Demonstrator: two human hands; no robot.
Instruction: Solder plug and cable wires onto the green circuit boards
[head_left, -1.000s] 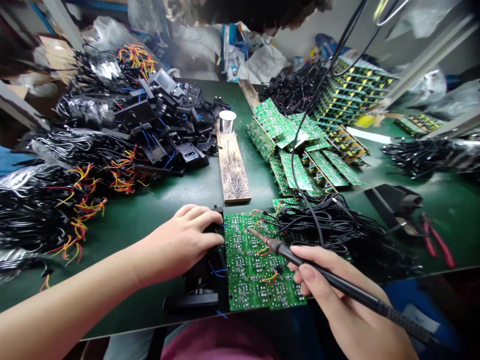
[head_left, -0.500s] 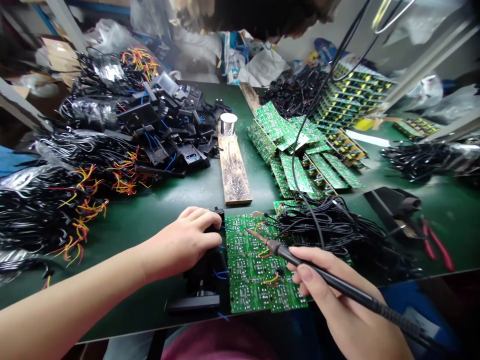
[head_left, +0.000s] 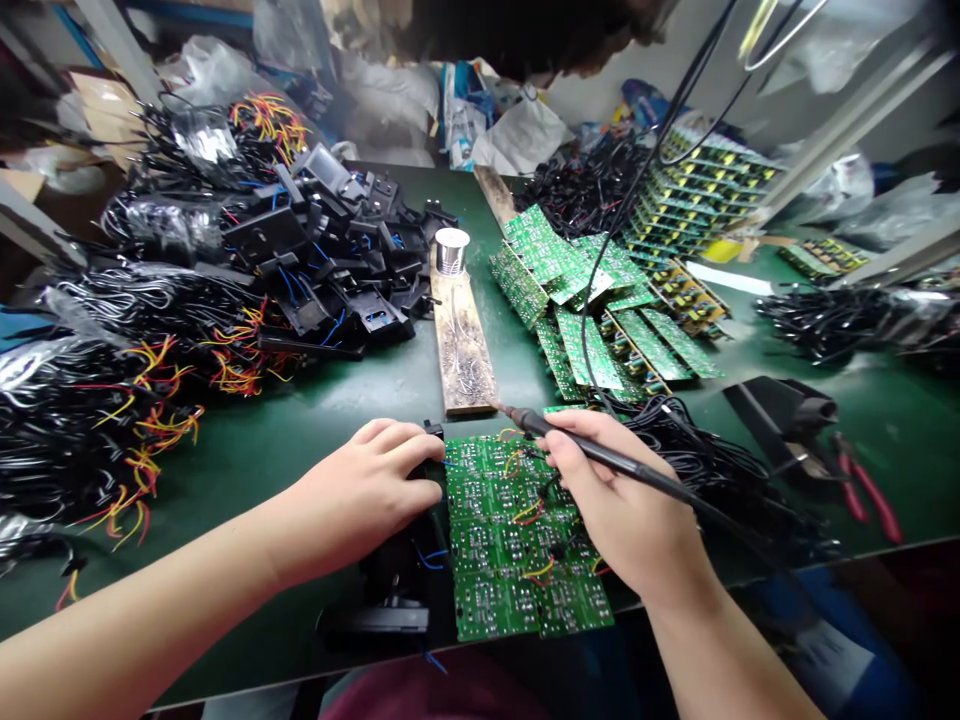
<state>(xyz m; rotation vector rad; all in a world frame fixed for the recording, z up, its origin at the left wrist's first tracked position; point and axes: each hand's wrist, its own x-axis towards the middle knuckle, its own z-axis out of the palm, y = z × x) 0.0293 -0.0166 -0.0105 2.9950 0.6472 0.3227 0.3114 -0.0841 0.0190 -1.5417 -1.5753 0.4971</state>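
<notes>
My right hand (head_left: 622, 510) grips a soldering iron (head_left: 607, 455) like a pen. Its tip is by the near right corner of a scorched wooden strip (head_left: 459, 335), where bits of solder lie. On the far end of that strip stands a spool of solder wire (head_left: 451, 255). My left hand (head_left: 367, 490) is closed over a black plastic adapter case (head_left: 433, 430), mostly hidden under its fingers. Beside it lies a panel of green circuit boards (head_left: 487, 545), with red and yellow wires rising from several spots. Another black case (head_left: 375, 618) with a blue wire is near the table edge.
Black cases (head_left: 337, 250) and bundled black cables (head_left: 127, 300) are heaped at left. Green boards (head_left: 585, 350) lie piled at right, before a tall stack (head_left: 697, 190). Black cables (head_left: 690, 440) and red-handled pliers (head_left: 870, 490) lie at right. The iron's cord hangs nearby.
My right hand has moved forward, taking the soldering iron's tip from above the green boards to the wooden strip's near corner. My left hand has stayed almost in place.
</notes>
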